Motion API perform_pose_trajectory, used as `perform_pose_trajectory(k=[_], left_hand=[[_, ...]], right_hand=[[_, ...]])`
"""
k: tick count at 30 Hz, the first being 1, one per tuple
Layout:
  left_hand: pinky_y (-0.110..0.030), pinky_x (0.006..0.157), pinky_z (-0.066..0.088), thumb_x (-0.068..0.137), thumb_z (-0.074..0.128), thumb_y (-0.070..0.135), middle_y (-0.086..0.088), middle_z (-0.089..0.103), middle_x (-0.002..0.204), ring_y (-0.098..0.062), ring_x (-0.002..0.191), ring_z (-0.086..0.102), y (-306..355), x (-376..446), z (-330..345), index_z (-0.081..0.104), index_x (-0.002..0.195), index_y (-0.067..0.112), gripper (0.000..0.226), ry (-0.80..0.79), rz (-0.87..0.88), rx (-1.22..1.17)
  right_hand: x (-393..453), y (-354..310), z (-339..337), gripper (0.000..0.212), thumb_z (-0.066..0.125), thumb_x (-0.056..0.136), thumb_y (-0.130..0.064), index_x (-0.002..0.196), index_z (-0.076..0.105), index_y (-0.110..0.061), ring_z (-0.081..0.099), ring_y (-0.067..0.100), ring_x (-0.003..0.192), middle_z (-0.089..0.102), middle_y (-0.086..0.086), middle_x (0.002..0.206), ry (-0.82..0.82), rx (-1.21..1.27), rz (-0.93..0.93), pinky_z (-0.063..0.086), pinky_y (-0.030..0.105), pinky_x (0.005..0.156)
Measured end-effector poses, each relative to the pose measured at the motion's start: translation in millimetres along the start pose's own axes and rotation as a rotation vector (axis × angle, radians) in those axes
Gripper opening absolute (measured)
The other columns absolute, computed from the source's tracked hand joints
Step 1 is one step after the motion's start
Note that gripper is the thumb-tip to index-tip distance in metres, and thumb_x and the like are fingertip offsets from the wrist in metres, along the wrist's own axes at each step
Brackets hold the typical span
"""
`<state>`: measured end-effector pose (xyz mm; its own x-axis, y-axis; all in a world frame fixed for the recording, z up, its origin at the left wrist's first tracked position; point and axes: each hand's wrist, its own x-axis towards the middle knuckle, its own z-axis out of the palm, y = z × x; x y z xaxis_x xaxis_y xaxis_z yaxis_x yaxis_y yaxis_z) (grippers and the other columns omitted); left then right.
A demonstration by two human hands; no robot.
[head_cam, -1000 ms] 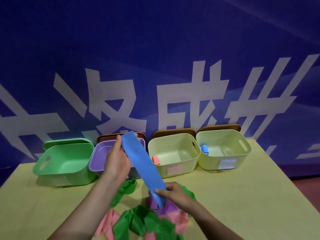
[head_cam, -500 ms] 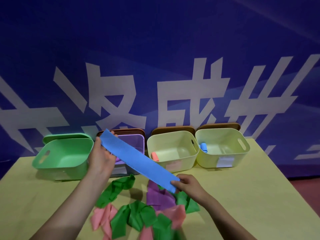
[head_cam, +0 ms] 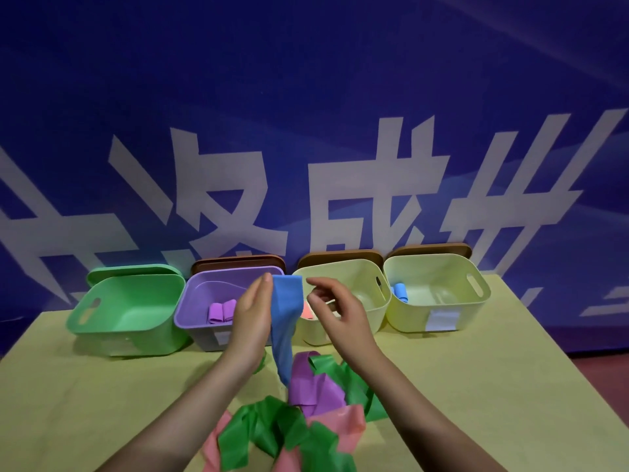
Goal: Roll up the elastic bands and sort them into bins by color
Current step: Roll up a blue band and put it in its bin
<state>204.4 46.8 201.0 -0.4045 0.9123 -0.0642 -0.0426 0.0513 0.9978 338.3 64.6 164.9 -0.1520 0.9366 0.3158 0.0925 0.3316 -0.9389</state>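
A blue elastic band (head_cam: 285, 321) hangs straight down from my left hand (head_cam: 250, 318), which pinches its top edge in front of the bins. My right hand (head_cam: 338, 313) hovers just right of the band's top, fingers loosely curled, holding nothing. Below lies a pile of loose bands: green (head_cam: 258, 434), purple (head_cam: 311, 386) and pink (head_cam: 345, 425). At the back stand a green bin (head_cam: 129, 311), a purple bin (head_cam: 200, 301) with two purple rolls (head_cam: 221, 311), a pale yellow bin (head_cam: 357, 274) with a pink roll (head_cam: 307, 314), and another pale yellow bin (head_cam: 442, 277) with a blue roll (head_cam: 400, 292).
The bins stand in a row along the far edge of a yellow-green table (head_cam: 476, 386), against a blue banner wall. Brown lids (head_cam: 340, 257) lean behind three bins and a green lid (head_cam: 132, 270) behind the green one.
My right hand let go of the band's lower end and rose to its top. The band, stretched slantwise before, now hangs down from my left hand, which moved right.
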Motion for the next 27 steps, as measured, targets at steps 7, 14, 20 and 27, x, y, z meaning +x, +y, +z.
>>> perform_pose_trajectory(k=[7,14,20,27], left_hand=[[-0.023,0.076,0.045,0.100,0.042,0.026,0.006,0.066,0.088,-0.009,0.086,0.059,-8,-8,-2,0.063,0.091,0.025,0.022,-0.082,0.115,0.084],[-0.002,0.065,0.041,0.100,0.040,0.012,0.024,0.064,0.072,0.018,0.072,0.058,-7,-28,3,0.052,0.084,0.030,0.027,-0.216,0.015,0.025],[-0.020,0.069,0.043,0.099,0.044,0.016,-0.001,0.064,0.087,-0.014,0.086,0.058,-9,-23,7,0.062,0.091,0.020,0.020,-0.232,0.031,0.038],[-0.011,0.073,0.043,0.099,0.044,0.010,0.010,0.063,0.089,0.002,0.086,0.057,-5,-22,2,0.061,0.085,0.028,0.028,-0.167,-0.061,-0.067]], right_hand=[[7,-17,14,0.007,0.067,0.084,-0.009,0.091,0.068,-0.012,0.060,0.008,0.076,0.067,-0.002,0.084,-0.016,0.010,-0.036,0.047,0.020,0.069],[7,-28,7,0.022,0.065,0.086,0.003,0.079,0.065,-0.018,0.058,0.005,0.070,0.063,-0.002,0.074,-0.015,0.168,-0.006,0.045,0.018,0.067],[9,-29,-5,0.010,0.061,0.082,-0.010,0.083,0.066,-0.019,0.058,0.004,0.071,0.065,-0.009,0.075,-0.073,0.194,0.005,0.045,0.019,0.066],[7,-20,-16,0.028,0.058,0.082,-0.006,0.093,0.075,-0.024,0.058,0.009,0.074,0.063,-0.006,0.081,-0.109,-0.117,-0.215,0.044,0.018,0.066]])
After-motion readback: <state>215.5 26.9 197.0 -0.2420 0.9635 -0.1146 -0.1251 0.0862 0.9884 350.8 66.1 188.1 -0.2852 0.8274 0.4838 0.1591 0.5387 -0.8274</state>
